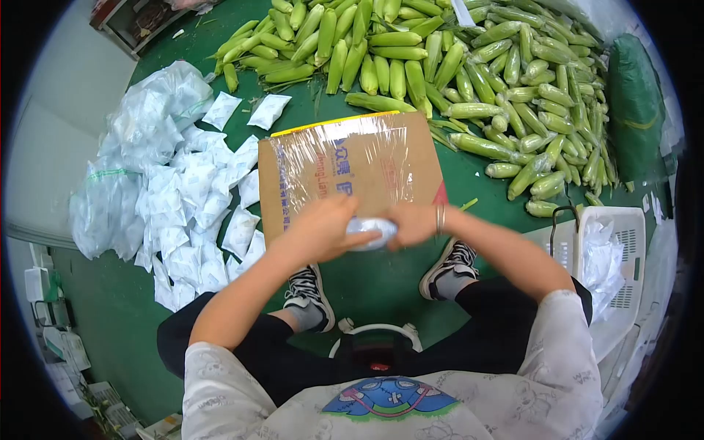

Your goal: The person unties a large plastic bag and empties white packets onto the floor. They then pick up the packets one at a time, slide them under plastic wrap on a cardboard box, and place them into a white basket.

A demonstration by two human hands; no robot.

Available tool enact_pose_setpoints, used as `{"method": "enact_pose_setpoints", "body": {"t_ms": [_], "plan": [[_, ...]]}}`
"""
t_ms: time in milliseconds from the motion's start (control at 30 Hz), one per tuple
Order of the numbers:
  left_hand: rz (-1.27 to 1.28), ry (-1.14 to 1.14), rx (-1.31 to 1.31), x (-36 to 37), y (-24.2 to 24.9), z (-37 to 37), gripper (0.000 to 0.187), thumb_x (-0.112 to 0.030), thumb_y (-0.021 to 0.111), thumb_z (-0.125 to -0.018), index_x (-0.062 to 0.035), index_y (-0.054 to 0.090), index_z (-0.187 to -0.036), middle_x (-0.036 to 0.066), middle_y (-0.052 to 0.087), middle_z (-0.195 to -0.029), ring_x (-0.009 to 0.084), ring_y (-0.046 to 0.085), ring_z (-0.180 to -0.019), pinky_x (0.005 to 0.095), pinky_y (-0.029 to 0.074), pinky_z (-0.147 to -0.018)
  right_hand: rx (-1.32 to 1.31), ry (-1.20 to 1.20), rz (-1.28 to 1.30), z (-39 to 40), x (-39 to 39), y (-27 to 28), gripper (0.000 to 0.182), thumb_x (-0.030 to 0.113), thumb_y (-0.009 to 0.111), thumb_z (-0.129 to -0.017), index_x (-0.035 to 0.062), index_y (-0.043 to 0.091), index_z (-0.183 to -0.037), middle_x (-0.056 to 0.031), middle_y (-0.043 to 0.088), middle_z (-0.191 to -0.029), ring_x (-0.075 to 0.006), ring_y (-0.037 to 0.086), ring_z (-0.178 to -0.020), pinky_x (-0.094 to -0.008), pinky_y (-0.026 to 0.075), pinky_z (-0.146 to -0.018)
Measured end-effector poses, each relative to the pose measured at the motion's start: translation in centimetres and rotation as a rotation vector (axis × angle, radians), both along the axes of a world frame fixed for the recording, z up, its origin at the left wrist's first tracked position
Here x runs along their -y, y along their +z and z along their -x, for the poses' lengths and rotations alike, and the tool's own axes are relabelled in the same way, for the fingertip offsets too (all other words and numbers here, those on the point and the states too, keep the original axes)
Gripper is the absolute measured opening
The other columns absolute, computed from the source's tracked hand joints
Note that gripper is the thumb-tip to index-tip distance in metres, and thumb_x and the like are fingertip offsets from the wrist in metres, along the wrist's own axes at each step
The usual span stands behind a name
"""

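A cardboard box [381, 158] with blue and red print and shiny clear film over its top lies flat before me. Over its near edge, a small whitish-blue object [372, 233], blurred by motion, sits between my two hands. My left hand [326, 226] has its fingers wrapped round the object's left side. My right hand [413, 224], with a bracelet at the wrist, closes on its right end and is also blurred. A yellow strip [330, 123] runs along the box's far edge.
White packets [192, 191] and clear bags [110, 209] are piled at the left. Green corn [396, 53] lies beyond the box, with wrapped cobs [543, 110] at the right. A white basket [627, 271] stands at the lower right, and a green bag [636, 110] at the far right.
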State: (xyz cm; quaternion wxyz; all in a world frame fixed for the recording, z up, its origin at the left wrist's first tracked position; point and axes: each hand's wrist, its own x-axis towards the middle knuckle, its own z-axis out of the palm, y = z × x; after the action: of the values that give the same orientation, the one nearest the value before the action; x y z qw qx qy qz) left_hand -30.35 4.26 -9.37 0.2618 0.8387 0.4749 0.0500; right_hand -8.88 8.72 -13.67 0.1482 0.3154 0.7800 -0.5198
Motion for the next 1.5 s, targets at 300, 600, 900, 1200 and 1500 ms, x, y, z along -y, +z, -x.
{"method": "enact_pose_setpoints", "body": {"t_ms": [300, 600, 900, 1200, 1500], "plan": [[-0.139, 0.094, 0.010, -5.8, -9.8, -0.9, 0.057, -0.052, 0.046, -0.091, 0.0025, 0.062, -0.099, 0.026, 0.064, -0.076, 0.0360, 0.065, -0.078, 0.0461, 0.050, -0.070, -0.306, -0.355, 0.565, 1.2, -9.7, -7.3, 0.048, 0.032, 0.044, -0.098, 0.0024, 0.047, -0.136, -0.0084, 0.052, -0.134, -0.0176, 0.045, -0.125, -0.0295, 0.028, -0.109], [1.715, -0.002, 0.441, 9.3, -10.0, -5.7, 0.049, -0.048, 0.050, -0.094, -0.0051, 0.064, -0.112, 0.001, 0.066, -0.090, 0.0088, 0.059, -0.074, 0.0268, 0.049, -0.066, -0.297, -0.088, -0.121, 2.3, -3.1, -8.7, 0.053, 0.036, 0.037, -0.100, 0.0058, 0.032, -0.144, -0.0110, 0.036, -0.147, -0.0267, 0.039, -0.132, -0.0333, 0.027, -0.110], [1.944, 0.082, 1.598, 19.2, -16.9, -8.7, 0.069, -0.066, 0.039, -0.088, -0.0020, 0.056, -0.108, 0.017, 0.059, -0.083, 0.0269, 0.061, -0.066, 0.0387, 0.048, -0.050, -0.615, -0.340, -0.194, -1.6, 13.3, -0.6, 0.036, 0.031, 0.045, -0.098, 0.0030, 0.054, -0.118, -0.0101, 0.062, -0.100, -0.0177, 0.058, -0.096, -0.0336, 0.043, -0.092], [0.245, 1.087, 1.005, 15.3, -7.1, -7.1, 0.056, -0.037, 0.040, -0.099, -0.0007, 0.026, -0.138, 0.017, 0.052, -0.123, 0.0256, 0.055, -0.107, 0.0378, 0.044, -0.090, -0.114, -1.060, -0.591, 1.1, 13.8, -1.2, 0.036, 0.030, 0.052, -0.090, -0.0006, 0.055, -0.108, -0.0220, 0.063, -0.089, -0.0386, 0.060, -0.084, -0.0436, 0.047, -0.079], [1.272, 0.464, 1.135, 8.4, -5.7, -8.4, 0.053, -0.050, 0.034, -0.097, -0.0069, 0.052, -0.122, 0.010, 0.064, -0.099, 0.0195, 0.062, -0.081, 0.0316, 0.051, -0.068, -0.398, -0.661, -1.266, 1.5, 19.7, 7.7, 0.049, 0.023, 0.071, -0.067, 0.0025, 0.056, -0.108, -0.0294, 0.044, -0.130, -0.0417, 0.046, -0.121, -0.0498, 0.034, -0.101]]}}
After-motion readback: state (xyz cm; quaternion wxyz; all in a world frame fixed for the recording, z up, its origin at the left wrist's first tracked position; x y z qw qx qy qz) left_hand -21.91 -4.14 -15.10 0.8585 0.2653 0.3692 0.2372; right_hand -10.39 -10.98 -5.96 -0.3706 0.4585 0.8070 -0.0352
